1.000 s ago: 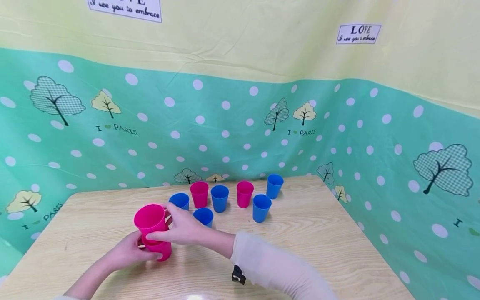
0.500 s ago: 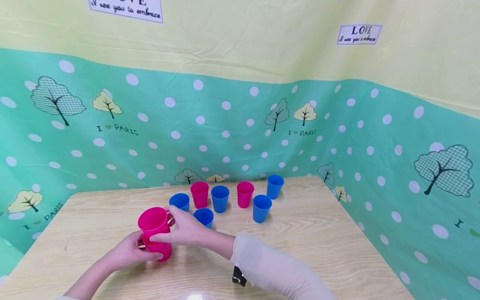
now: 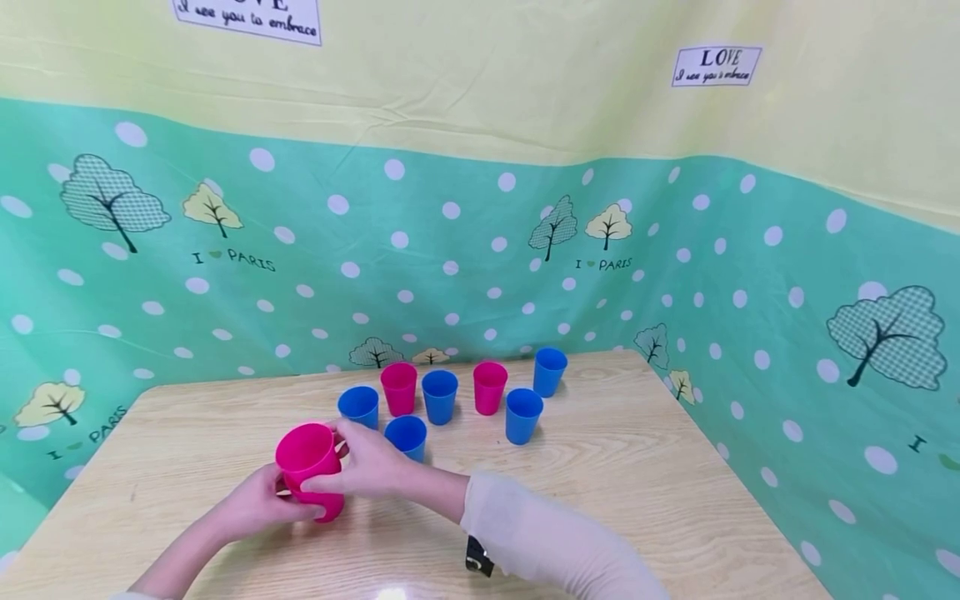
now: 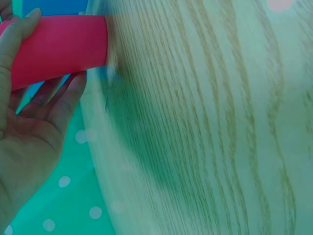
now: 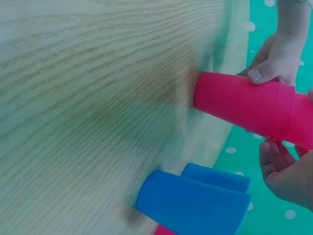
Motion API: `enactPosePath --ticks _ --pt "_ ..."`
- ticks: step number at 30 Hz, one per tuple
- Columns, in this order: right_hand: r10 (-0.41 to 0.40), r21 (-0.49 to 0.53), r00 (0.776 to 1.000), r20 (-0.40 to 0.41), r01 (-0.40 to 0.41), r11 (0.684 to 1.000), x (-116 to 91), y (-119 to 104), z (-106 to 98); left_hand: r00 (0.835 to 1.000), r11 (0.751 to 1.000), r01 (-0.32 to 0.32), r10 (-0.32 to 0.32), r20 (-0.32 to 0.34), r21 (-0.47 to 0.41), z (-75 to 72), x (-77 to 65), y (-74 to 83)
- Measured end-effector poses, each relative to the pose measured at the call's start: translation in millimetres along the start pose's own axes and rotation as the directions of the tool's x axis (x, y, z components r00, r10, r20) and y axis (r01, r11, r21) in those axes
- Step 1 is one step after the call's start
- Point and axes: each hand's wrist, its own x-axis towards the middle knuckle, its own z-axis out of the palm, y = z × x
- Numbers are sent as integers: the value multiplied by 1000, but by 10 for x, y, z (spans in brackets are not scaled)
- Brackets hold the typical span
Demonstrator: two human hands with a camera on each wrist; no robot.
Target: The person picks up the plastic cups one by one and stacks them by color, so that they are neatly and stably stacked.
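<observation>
In the head view, my left hand (image 3: 251, 502) grips a pink plastic cup (image 3: 331, 507) that stands upright on the table, left of the middle. A second pink cup (image 3: 303, 454), mouth up, sits partly inside it, and my right hand (image 3: 372, 461) holds this upper one from the right side. The right wrist view shows the lower cup (image 5: 237, 100) with its base at the tabletop and the upper cup (image 5: 299, 120) pushed into its mouth. My left thumb lies along the lower cup (image 4: 63, 46) in the left wrist view.
Behind the hands stand several upright cups: blue ones (image 3: 439, 398) and two pink ones, one (image 3: 399, 389) nearer the left, one (image 3: 490, 388) nearer the right. A blue cup (image 3: 408, 437) is close beyond my right wrist. Dotted green cloth (image 3: 450, 283) hangs behind the wooden table (image 3: 600, 500).
The upper pink cup has moved down and slightly right, sinking deeper into the lower one, with my right hand lowering along with it. The left hand and lower cup have stayed put.
</observation>
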Motion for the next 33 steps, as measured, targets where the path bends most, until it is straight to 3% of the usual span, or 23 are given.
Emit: enactPosePath --ticks 11,20,28,33 --pt "-25 -48 1000 -3 25 999 5 26 32 1000 1000 -5 5 -2 -14 6 12 -5" --pt "16 -39 1000 13 -16 999 -27 34 68 1000 1000 9 -9 -14 -17 14 17 -20" --pt "44 -74 999 12 -43 996 -19 37 83 997 996 -71 69 -31 -48 20 14 -62" --pt "62 -86 998 7 -61 994 -14 43 97 997 996 -75 73 -36 -45 23 13 -67"
